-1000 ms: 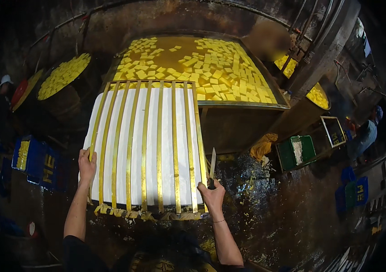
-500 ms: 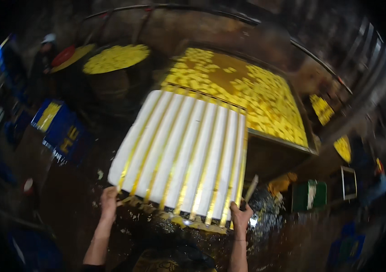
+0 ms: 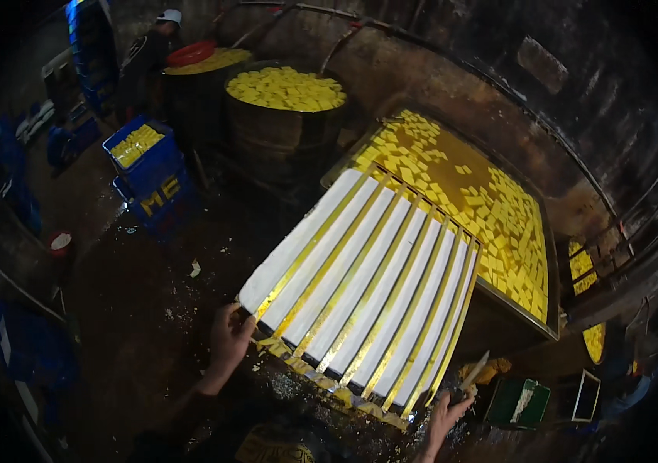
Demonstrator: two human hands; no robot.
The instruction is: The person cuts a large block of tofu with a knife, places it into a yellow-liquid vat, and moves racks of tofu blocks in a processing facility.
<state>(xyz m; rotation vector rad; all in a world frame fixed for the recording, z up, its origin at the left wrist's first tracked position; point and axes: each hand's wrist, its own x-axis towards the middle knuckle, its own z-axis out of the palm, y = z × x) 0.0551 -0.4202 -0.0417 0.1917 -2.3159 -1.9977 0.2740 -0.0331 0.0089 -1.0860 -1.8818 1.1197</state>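
A white slab (image 3: 309, 231) lies under a rack of yellow slats (image 3: 375, 274), near the front of a vat (image 3: 551, 309) of yellow blocks floating in amber liquid. My left hand (image 3: 232, 336) grips the near left corner of the slab and rack, its fingertips partly hidden beneath. At the near right corner, my right hand (image 3: 451, 413) is closed round the dark handle of a knife (image 3: 477, 369), blade pointing up beside the rack. Whether this hand also touches the rack is hard to tell.
Barrels (image 3: 275, 135) of yellow pieces stand behind, one topped with a red basin (image 3: 190, 54). A person (image 3: 143, 62) works beside them. Blue crates (image 3: 151, 201) stand left; a green crate (image 3: 518, 401) and orange cloth (image 3: 495, 366) lie right. Overhead pipes follow the stained wall.
The view has swung left, bringing the barrels and person toward the middle. My hands and the slab with its rack have turned clockwise, with the left corner now higher in the picture.
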